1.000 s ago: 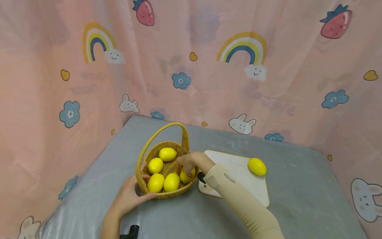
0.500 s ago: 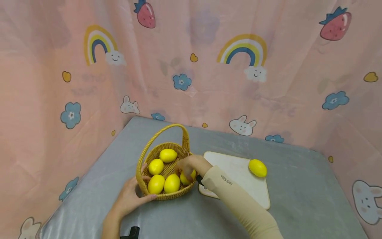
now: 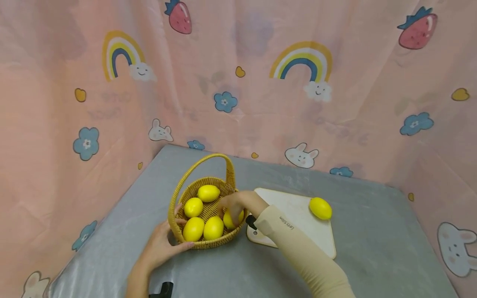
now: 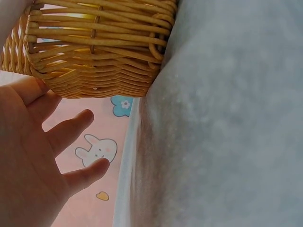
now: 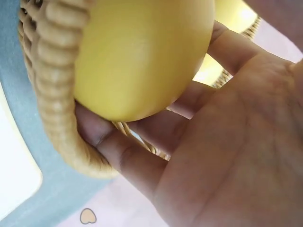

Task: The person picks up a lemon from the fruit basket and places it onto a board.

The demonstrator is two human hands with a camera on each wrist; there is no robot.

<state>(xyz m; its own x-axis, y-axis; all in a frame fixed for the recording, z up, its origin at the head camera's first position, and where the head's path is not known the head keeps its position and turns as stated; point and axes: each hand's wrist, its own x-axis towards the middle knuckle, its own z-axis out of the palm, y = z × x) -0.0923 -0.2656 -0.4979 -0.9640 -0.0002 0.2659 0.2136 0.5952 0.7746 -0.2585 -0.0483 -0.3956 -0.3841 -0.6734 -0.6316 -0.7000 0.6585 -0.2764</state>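
A yellow wicker basket (image 3: 208,244) with a tall arched handle stands on the table and holds several lemons (image 3: 193,207). My left hand (image 3: 160,244) grips its left side, thumb along the front rim. In the left wrist view, two fingers of that hand (image 4: 33,146) are spread off the wicker wall. My right hand (image 3: 236,205) reaches over the right rim and curls its fingers round a lemon (image 5: 147,56) in the right part of the basket. That lemon sits right by the rim, partly covered by the hand in the head view.
A white cutting board (image 3: 294,207) lies right of the basket, partly under the right forearm. One more lemon (image 3: 320,208) rests at its far right corner. Grey cloth (image 3: 372,231) covers the table, and a pink printed curtain (image 3: 253,116) hangs behind it.
Hardly anything differs: both hands keep their places at the basket and on the lemon. The right wrist dips and rises slightly, and the whole head view shifts a little.
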